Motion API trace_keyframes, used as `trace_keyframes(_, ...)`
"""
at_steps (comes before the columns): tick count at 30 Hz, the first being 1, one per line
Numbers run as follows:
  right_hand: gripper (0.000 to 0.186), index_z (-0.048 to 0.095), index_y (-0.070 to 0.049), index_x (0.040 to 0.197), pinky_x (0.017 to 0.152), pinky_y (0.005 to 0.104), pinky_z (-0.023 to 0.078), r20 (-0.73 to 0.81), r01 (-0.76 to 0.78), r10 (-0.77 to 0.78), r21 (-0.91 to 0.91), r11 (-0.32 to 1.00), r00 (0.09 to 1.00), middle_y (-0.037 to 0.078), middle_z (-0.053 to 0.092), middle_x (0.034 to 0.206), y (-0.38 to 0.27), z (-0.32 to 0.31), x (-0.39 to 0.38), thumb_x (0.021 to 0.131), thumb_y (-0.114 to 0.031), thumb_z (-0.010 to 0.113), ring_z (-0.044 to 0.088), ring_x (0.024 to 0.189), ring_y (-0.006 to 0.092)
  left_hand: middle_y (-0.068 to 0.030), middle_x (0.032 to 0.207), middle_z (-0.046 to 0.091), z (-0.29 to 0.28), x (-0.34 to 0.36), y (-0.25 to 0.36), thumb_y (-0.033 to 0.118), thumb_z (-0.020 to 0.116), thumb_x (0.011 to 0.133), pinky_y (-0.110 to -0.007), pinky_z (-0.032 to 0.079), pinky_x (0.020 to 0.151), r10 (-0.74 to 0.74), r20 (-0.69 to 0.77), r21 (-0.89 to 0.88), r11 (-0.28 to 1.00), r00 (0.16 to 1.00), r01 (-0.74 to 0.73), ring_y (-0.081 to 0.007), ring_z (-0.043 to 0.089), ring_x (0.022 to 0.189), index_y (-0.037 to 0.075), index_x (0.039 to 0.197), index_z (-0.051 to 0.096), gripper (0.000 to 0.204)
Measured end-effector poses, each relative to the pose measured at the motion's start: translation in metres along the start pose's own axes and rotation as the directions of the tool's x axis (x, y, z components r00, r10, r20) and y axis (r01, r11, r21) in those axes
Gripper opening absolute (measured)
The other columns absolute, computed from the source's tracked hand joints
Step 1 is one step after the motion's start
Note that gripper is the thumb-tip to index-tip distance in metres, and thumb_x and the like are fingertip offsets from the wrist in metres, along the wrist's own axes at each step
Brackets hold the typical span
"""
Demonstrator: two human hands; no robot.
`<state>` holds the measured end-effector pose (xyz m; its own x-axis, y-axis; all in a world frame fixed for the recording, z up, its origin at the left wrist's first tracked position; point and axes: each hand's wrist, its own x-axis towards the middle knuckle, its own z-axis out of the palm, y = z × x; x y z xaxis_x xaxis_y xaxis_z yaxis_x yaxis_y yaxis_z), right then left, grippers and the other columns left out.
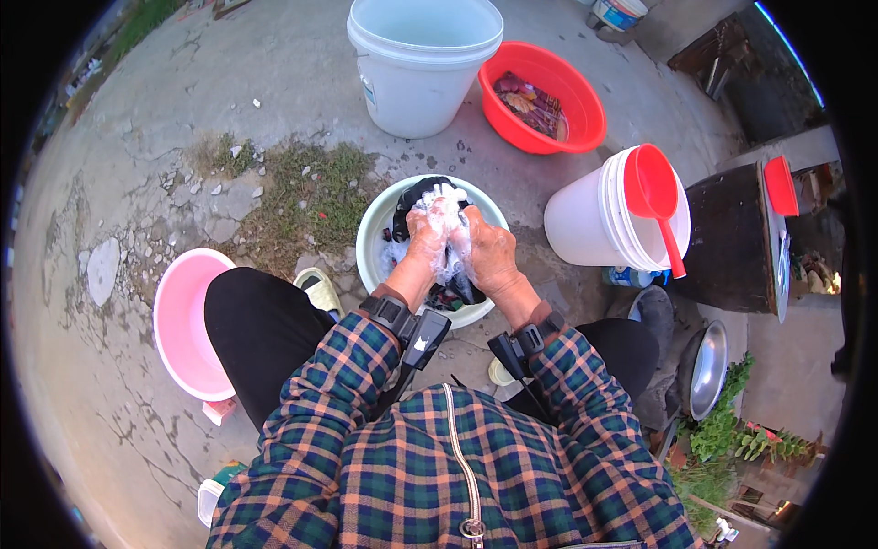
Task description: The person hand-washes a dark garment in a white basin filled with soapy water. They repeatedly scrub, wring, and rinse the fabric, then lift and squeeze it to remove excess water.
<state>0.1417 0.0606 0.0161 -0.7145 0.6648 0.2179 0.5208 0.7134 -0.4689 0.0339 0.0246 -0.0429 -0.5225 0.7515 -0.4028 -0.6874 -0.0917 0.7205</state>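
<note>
In the head view a pale green basin point(370, 238) sits on the ground between my knees, holding dark clothes point(457, 288) with white suds on them. My left hand point(423, 240) and my right hand point(487, 247) are pressed together over the basin, fingers curled round a foam-covered bundle of cloth point(448, 220). Lather covers much of the fingers and hides part of the cloth.
Behind stand a white bucket point(412, 91) and a red basin point(503, 123) with cloth. At right are another bucket point(585, 220) with a red ladle point(649, 188), a dark vat point(713, 265) and a metal bowl point(709, 371). A pink basin point(183, 339) lies left.
</note>
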Motion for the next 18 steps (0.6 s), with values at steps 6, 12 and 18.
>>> trace_keyframes(6, 0.030, 0.058, -0.007, 0.111, 0.063, 0.0404, 0.053, -0.162, 0.156, -0.154, 0.005, 0.988, 0.975, 0.014, 0.068, 0.081, -0.022, -0.012, -0.004, 0.085, -0.021, 0.065, 0.067, 0.072, 0.0332, -0.0039, 0.087, 0.065, -0.001, 0.002, 0.029, 0.021, 0.067, 0.086, -0.033, 0.053, 0.071, -0.032, 0.132, -0.346, 0.935, 0.991, 0.076, -0.0172, 0.063, 0.076, 0.008, 0.093, 0.066, 0.015)
trace_keyframes(12, 0.015, 0.061, -0.011, 0.098, 0.061, 0.0398, 0.051, 0.001, 0.068, -0.069, 0.127, 0.990, 0.998, 0.015, 0.065, 0.074, -0.013, -0.016, 0.005, 0.088, -0.022, 0.063, 0.066, 0.071, 0.0338, -0.0058, 0.100, 0.065, -0.010, -0.010, 0.012, 0.022, 0.068, 0.088, -0.034, 0.056, 0.077, -0.143, 0.090, -0.059, 0.987, 0.986, 0.149, -0.0189, 0.064, 0.093, 0.007, 0.105, 0.061, 0.024)
trace_keyframes(18, 0.023, 0.055, -0.011, 0.099, 0.068, 0.0463, 0.050, -0.029, -0.285, 0.288, 0.079, 0.955, 0.957, 0.016, 0.068, 0.082, 0.005, -0.004, 0.012, 0.095, -0.034, 0.055, 0.066, 0.079, 0.0384, -0.0030, 0.093, 0.062, -0.005, -0.011, -0.014, 0.010, 0.063, 0.086, -0.031, 0.053, 0.073, 0.013, 0.198, -0.251, 0.967, 0.980, 0.038, -0.0150, 0.062, 0.082, 0.005, 0.106, 0.057, 0.021)
